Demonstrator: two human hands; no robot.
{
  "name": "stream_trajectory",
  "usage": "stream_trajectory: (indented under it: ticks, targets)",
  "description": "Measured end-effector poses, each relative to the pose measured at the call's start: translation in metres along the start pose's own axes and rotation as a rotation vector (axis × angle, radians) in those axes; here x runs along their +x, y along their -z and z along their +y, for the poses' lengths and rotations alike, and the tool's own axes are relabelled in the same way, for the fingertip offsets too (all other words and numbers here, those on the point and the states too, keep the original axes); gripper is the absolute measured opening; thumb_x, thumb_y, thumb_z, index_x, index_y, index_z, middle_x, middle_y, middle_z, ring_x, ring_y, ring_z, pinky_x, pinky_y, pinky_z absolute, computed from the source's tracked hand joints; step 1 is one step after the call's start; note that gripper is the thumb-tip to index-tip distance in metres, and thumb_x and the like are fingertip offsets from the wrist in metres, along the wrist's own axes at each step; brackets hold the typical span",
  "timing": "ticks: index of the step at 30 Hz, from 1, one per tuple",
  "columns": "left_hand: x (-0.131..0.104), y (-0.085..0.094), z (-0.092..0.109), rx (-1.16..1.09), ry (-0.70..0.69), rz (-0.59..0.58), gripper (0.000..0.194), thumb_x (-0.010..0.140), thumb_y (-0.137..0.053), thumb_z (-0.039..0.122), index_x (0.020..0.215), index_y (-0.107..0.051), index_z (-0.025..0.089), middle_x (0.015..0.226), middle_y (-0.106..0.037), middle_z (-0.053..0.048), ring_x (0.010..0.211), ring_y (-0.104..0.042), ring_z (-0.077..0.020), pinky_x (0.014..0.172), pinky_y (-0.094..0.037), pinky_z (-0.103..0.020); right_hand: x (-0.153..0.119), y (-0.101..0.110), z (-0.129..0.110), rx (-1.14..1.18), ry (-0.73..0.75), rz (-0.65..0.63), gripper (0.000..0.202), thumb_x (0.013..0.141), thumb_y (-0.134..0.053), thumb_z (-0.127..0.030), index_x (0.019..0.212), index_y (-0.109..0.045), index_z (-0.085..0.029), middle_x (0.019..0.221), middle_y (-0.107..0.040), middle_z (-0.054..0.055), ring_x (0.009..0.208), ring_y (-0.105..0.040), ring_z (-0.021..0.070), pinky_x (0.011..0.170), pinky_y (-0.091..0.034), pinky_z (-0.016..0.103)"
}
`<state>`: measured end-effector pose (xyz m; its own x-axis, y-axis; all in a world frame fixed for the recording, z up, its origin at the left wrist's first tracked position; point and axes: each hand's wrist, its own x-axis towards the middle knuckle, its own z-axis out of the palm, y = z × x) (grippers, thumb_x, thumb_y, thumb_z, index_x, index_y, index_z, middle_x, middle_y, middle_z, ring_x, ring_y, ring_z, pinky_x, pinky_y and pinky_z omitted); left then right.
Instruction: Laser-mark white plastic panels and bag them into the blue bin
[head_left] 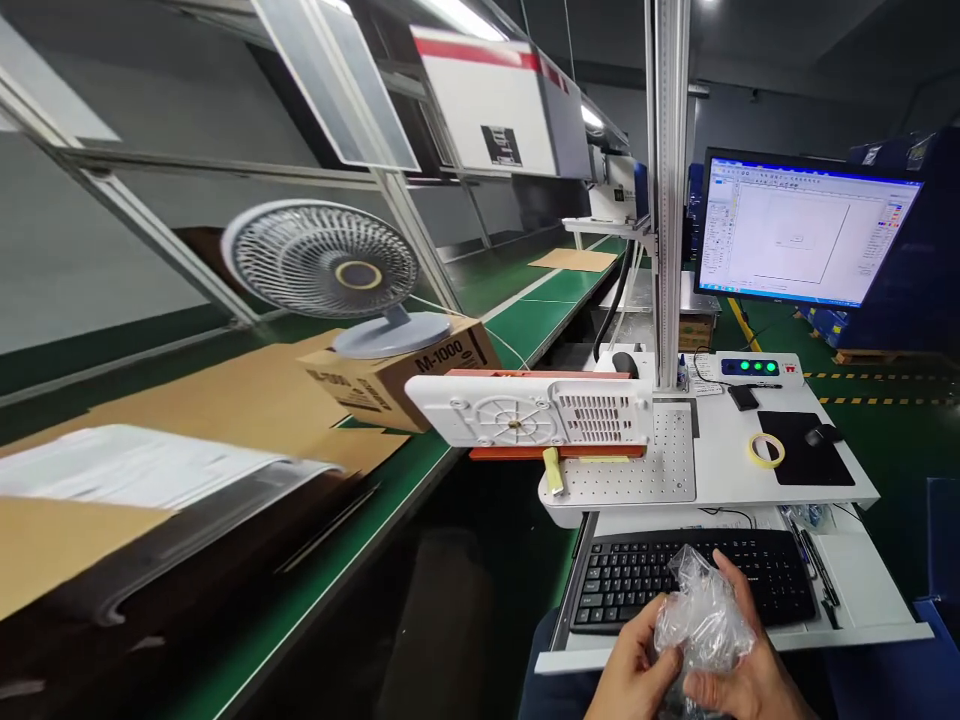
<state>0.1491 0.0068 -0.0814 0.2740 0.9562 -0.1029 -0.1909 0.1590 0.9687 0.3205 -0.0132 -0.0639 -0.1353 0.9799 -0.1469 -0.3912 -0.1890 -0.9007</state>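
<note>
A crumpled clear plastic bag is gripped between my left hand and my right hand, low in the view in front of the keyboard. My left fingers pinch its left side. On its right side, my right thumb presses it while the index finger points up. Whether anything lies inside the bag cannot be made out. Beyond the keyboard, a white plastic panel with a round spoked pattern and slots rests on an orange-red support over a perforated metal plate.
A fan stands on a cardboard box at the left, beside the green conveyor. A monitor hangs at the right. Yellow tape and a mouse lie on the white worktop. A metal post rises behind.
</note>
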Motion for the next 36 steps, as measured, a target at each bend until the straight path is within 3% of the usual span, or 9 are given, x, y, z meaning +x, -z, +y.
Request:
stream_trajectory:
  ticks: [6,11,14,18,21,25,31,33,36]
  targets:
    - [0.000,-0.005,-0.002,0.062,-0.028,-0.083,0.049,0.096,-0.076,0.062,0.113,-0.074,0.016,0.110,-0.075,-0.010,0.103,-0.063,-0.0269,0.098,-0.049,-0.037,0.004,0.002,0.011,-0.103,0.026,0.207,0.086,0.073,-0.100,-0.062,0.144,-0.069,-0.027,0.139,-0.074,0.013,0.125,-0.072,0.0371,0.114,-0.053,0.048]
    - [0.000,-0.005,-0.003,-0.016,-0.068,-0.003,0.063,0.096,-0.080,0.055,0.148,-0.055,0.029,0.136,-0.070,-0.013,0.124,-0.066,-0.0319,0.106,-0.053,-0.044,0.015,0.022,0.011,-0.074,0.023,0.402,0.080,0.068,-0.104,-0.060,0.131,-0.076,-0.019,0.127,-0.079,0.015,0.115,-0.075,0.0394,0.102,-0.060,0.048]
    - [-0.001,0.003,-0.006,0.048,-0.064,0.039,0.077,0.093,-0.084,0.056,0.157,-0.046,0.036,0.159,-0.057,-0.016,0.149,-0.055,-0.0373,0.117,-0.050,-0.049,0.018,0.032,-0.001,-0.097,-0.015,0.390,0.076,0.067,-0.105,-0.058,0.127,-0.078,-0.018,0.124,-0.080,0.015,0.115,-0.075,0.0403,0.099,-0.061,0.048]
    - [-0.003,0.007,-0.011,0.095,-0.048,-0.087,0.096,0.087,-0.089,0.057,0.167,-0.038,0.039,0.178,-0.039,-0.013,0.168,-0.032,-0.0406,0.128,-0.043,-0.054,0.014,0.026,-0.017,-0.062,-0.019,0.390,0.073,0.062,-0.108,-0.057,0.120,-0.080,-0.020,0.119,-0.081,0.012,0.112,-0.075,0.0380,0.100,-0.060,0.046]
    - [-0.002,0.001,-0.020,0.072,-0.063,-0.131,0.099,0.084,-0.092,0.054,0.167,-0.042,0.036,0.173,-0.046,-0.012,0.161,-0.044,-0.0408,0.131,-0.041,-0.053,0.008,0.010,-0.023,-0.008,-0.030,0.353,0.069,0.063,-0.108,-0.055,0.117,-0.082,-0.022,0.114,-0.081,0.010,0.104,-0.075,0.0345,0.096,-0.060,0.044]
    - [0.002,0.000,-0.030,0.150,-0.085,-0.044,0.074,0.090,-0.085,0.050,0.156,-0.058,0.029,0.156,-0.064,-0.013,0.140,-0.065,-0.0373,0.125,-0.050,-0.048,0.001,-0.004,-0.028,0.039,-0.055,0.186,0.070,0.066,-0.107,-0.054,0.123,-0.081,-0.023,0.117,-0.080,0.009,0.108,-0.074,0.0329,0.100,-0.057,0.043]
    - [0.007,0.015,-0.031,0.290,-0.075,0.053,0.058,0.087,-0.085,0.056,0.137,-0.075,0.027,0.134,-0.077,-0.013,0.118,-0.075,-0.0377,0.108,-0.061,-0.047,-0.001,0.000,-0.017,0.110,-0.046,-0.061,0.111,0.057,-0.111,-0.046,0.153,-0.058,-0.032,0.133,-0.075,0.008,0.120,-0.072,0.0324,0.104,-0.057,0.044]
    - [0.007,0.014,-0.028,0.307,-0.083,-0.008,0.056,0.087,-0.085,0.058,0.134,-0.078,0.028,0.129,-0.079,-0.012,0.112,-0.076,-0.0380,0.102,-0.063,-0.047,0.002,0.004,-0.005,0.044,-0.029,-0.011,0.108,0.055,-0.111,-0.044,0.148,-0.059,-0.029,0.133,-0.074,0.010,0.119,-0.072,0.0322,0.105,-0.058,0.045]
    - [0.004,0.006,-0.019,0.323,-0.096,-0.125,0.055,0.090,-0.083,0.056,0.138,-0.078,0.029,0.133,-0.079,-0.013,0.118,-0.076,-0.0393,0.106,-0.062,-0.049,0.010,0.009,0.015,-0.008,-0.038,0.300,0.100,0.050,-0.111,-0.049,0.134,-0.063,-0.025,0.125,-0.077,0.012,0.112,-0.075,0.0357,0.105,-0.061,0.051]
